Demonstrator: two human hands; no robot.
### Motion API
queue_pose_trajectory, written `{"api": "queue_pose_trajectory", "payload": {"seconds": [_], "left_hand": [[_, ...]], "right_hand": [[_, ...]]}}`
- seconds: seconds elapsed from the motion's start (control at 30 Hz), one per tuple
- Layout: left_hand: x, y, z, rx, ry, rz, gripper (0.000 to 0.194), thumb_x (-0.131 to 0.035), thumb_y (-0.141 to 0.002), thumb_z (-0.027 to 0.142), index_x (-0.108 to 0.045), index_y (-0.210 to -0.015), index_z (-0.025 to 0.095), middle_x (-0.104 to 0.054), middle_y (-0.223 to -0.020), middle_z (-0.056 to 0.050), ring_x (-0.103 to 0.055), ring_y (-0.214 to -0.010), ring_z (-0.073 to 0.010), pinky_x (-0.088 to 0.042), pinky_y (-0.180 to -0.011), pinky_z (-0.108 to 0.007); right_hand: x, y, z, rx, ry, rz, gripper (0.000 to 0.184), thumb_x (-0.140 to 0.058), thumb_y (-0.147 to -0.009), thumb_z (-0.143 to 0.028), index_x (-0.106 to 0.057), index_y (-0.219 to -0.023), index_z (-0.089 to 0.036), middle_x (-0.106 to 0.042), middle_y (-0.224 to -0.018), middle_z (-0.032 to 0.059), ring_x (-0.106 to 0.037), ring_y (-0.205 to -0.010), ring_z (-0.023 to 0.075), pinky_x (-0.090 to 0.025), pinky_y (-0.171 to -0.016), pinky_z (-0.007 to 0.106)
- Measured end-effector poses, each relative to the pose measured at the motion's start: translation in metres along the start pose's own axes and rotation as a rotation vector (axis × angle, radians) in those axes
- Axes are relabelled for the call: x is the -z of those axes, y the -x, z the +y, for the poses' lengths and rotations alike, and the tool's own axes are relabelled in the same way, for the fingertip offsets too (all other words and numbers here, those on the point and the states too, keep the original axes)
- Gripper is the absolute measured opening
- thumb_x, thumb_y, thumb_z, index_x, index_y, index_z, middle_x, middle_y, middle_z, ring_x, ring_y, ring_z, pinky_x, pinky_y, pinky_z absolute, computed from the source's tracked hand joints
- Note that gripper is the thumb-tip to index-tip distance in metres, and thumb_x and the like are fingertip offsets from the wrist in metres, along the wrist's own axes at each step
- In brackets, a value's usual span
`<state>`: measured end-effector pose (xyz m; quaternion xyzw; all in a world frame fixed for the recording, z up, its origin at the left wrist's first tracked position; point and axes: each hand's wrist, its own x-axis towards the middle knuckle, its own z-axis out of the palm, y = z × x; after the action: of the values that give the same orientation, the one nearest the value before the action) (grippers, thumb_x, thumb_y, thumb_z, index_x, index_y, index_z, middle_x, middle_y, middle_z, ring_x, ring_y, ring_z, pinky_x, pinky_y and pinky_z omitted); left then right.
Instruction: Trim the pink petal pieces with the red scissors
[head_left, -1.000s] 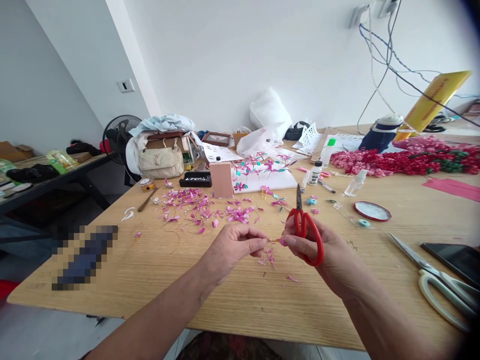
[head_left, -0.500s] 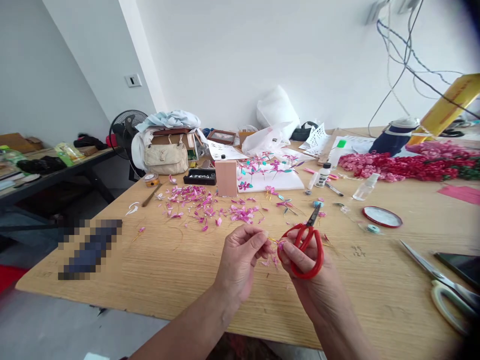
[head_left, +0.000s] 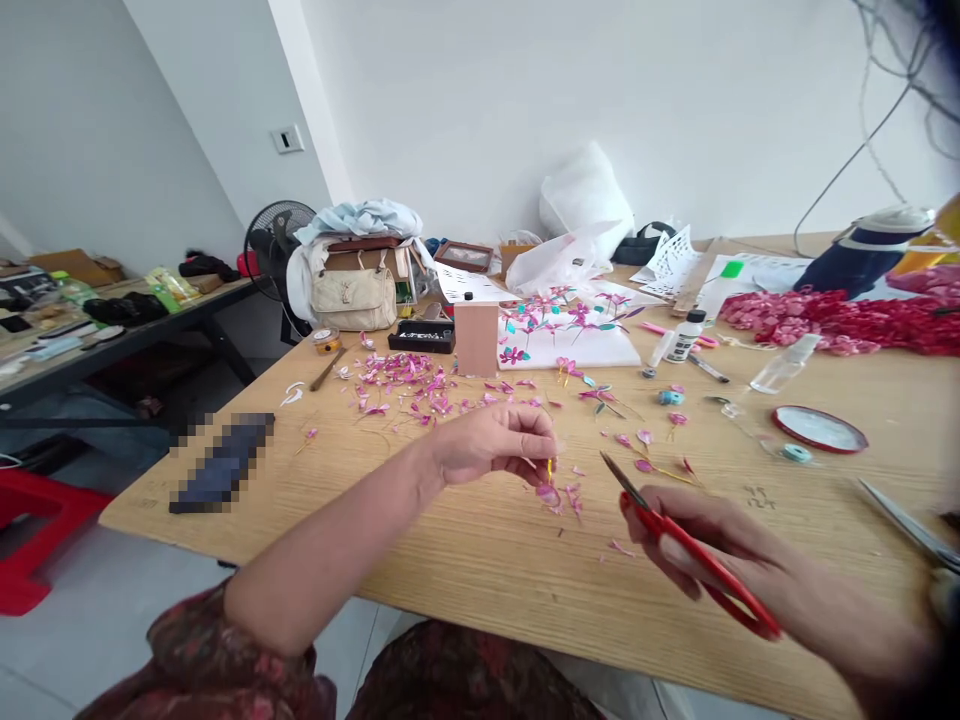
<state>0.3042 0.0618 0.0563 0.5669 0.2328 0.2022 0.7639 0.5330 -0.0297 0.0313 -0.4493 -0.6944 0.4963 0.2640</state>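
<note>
My left hand (head_left: 506, 445) pinches the yellow stem of a pink petal (head_left: 548, 496), which hangs downward just above the wooden table (head_left: 465, 540). To the right, my right hand (head_left: 697, 545) is wrapped round red-handled scissors (head_left: 701, 570), their dark blades pointing up and left, apart from the petal. Small pink scraps (head_left: 574, 500) lie under and beside the left hand. Behind my hands, many loose pink petals (head_left: 405, 385) are scattered, and a few stemmed petals (head_left: 660, 468) lie beyond the scissors.
A pink block (head_left: 477, 340) stands behind the petals, beside a white foam slab (head_left: 592, 352) bearing finished flowers. At the right are a white bottle (head_left: 685, 337), a spray bottle (head_left: 786, 365), a round red-rimmed lid (head_left: 820, 428) and large scissors (head_left: 911, 530). A dark, pixelated object (head_left: 225, 465) lies left.
My hands have moved apart. The right hand has shifted right and lower, turning the scissors from upright to pointing left. The left hand now holds the petal hanging down. The view has swung left.
</note>
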Motion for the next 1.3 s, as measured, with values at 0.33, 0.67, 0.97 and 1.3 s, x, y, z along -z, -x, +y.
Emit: {"api": "queue_pose_trajectory", "payload": {"seconds": [0.33,0.67,0.97,1.3], "left_hand": [[-0.004,-0.027,0.024,0.31,-0.315,-0.57,0.026,-0.075,-0.057,0.044,-0.062,-0.055,0.022,-0.058,-0.058,-0.003,-0.055,-0.055,-0.0164,-0.044,-0.048,-0.03],[0.006,-0.037,0.006,-0.08,-0.176,0.012,0.025,-0.071,-0.065,0.037,-0.057,-0.061,0.017,-0.05,-0.051,0.004,-0.042,-0.043,-0.0051,-0.028,-0.043,-0.02],[-0.017,-0.044,-0.009,-0.396,0.194,0.547,0.023,-0.07,-0.067,0.03,-0.054,-0.073,0.015,-0.063,-0.062,0.0,-0.058,-0.054,-0.0081,-0.037,-0.05,-0.018],[-0.011,-0.049,-0.008,-0.272,0.144,0.383,0.026,-0.063,-0.074,0.039,-0.058,-0.08,0.015,-0.061,-0.074,-0.004,-0.058,-0.065,-0.0118,-0.04,-0.055,-0.022]], "right_hand": [[0.034,-0.011,-0.029,-0.2,0.152,-0.363,0.015,-0.059,-0.075,-0.02,-0.07,-0.065,-0.02,-0.047,-0.047,-0.0042,-0.04,-0.04,0.0061,-0.026,-0.036,0.015],[0.033,-0.012,-0.008,-0.055,-0.175,0.027,0.021,-0.07,-0.066,-0.038,-0.059,-0.062,-0.02,-0.047,-0.053,-0.0026,-0.037,-0.046,0.0099,-0.025,-0.043,0.023],[0.002,-0.066,-0.008,0.041,-0.63,0.61,0.032,-0.079,-0.058,-0.032,-0.059,-0.079,-0.019,-0.059,-0.069,-0.0011,-0.044,-0.054,0.0107,-0.032,-0.049,0.023],[0.037,-0.081,-0.008,0.077,-0.548,0.57,0.03,-0.079,-0.059,-0.029,-0.056,-0.073,-0.018,-0.055,-0.061,-0.0028,-0.042,-0.048,0.0092,-0.03,-0.045,0.022]]}}
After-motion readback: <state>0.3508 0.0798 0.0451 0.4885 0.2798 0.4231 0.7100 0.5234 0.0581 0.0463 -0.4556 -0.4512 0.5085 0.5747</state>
